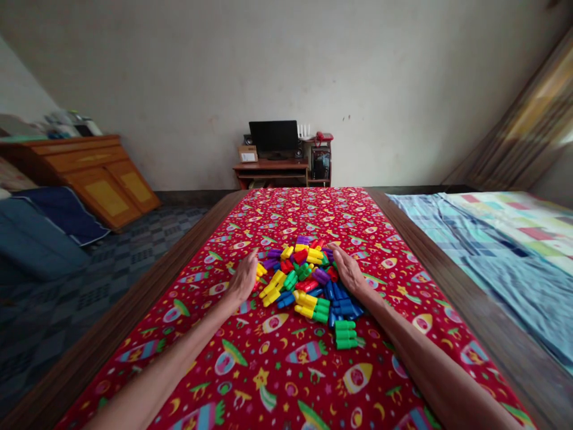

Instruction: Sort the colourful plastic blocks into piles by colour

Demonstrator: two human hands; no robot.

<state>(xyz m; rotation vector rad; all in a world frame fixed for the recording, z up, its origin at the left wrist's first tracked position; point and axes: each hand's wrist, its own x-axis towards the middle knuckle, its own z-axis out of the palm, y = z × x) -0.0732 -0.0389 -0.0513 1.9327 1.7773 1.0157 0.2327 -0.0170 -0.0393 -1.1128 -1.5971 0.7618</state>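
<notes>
Red cloth (pixel 331 391) bears multicol. block pile (pixel 305 285) btwn L hand (pixel 244 276) & R hand (pixel 349 272), both uncurled and apart, no grip seen; I judge step = corralling, next needing even inward pressure.

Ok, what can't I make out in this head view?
All in the head view:
Left hand: palm hidden by the hand itself, so any grip is unclear.
Right hand: palm hidden likewise, grip unclear.
Block pile: lower layer hidden by the pieces on top.
Items on the cabinet: too small and blurred.
Tablecloth: near end cut off by the bottom edge.
</notes>
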